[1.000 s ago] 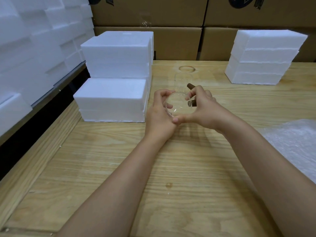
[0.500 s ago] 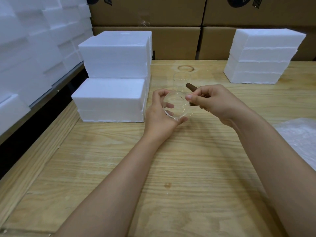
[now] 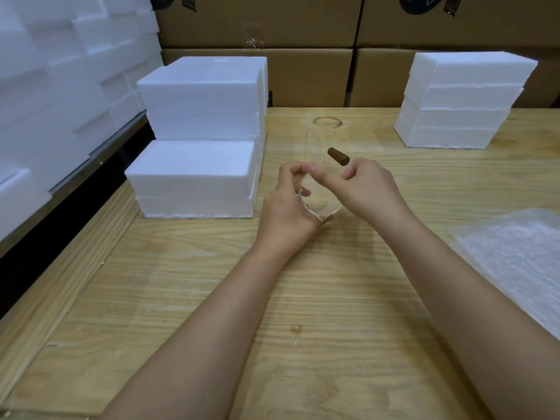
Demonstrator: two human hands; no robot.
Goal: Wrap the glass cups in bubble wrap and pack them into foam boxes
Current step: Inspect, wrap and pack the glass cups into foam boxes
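Holding a glass cup [image 3: 318, 204] up over the tabletop [image 3: 272, 313], mid-centre, not yet wrapped. Step in hand, by my read: getting the cup ready for the wrap, task barely started.

To do it well: keep the cup low over the wood and don't squeeze the rim. Carry it right to the bubble wrap [image 3: 515, 256], which lies flat at the right edge, well apart from the cup. Lay the cup on its side near one edge of the sheet, roll it, tuck the ends in. Clear glass is slippery and hard to see, so keep one hand on it until it rests on the sheet.

Hands: left hand [image 3: 288, 207] is curled round the cup from the left, with one fingertip showing through the glass and the thumb under the lower edge. Right hand [image 3: 366, 189] is curled and grips a short brown cylinder [image 3: 338, 156] that sticks out above its knuckles. Its fingertips meet the left fingers at the cup's far rim. Can't tell whether the cylinder is fixed to the cup or loose.

A second clear glass [image 3: 321, 140] stands faintly visible just behind the hands. Closed foam boxes [image 3: 194, 177] are stacked to the left, near the cup. Another foam stack [image 3: 460, 101] sits far right. No box is seen open. Cardboard cartons [image 3: 303, 77] line the back.
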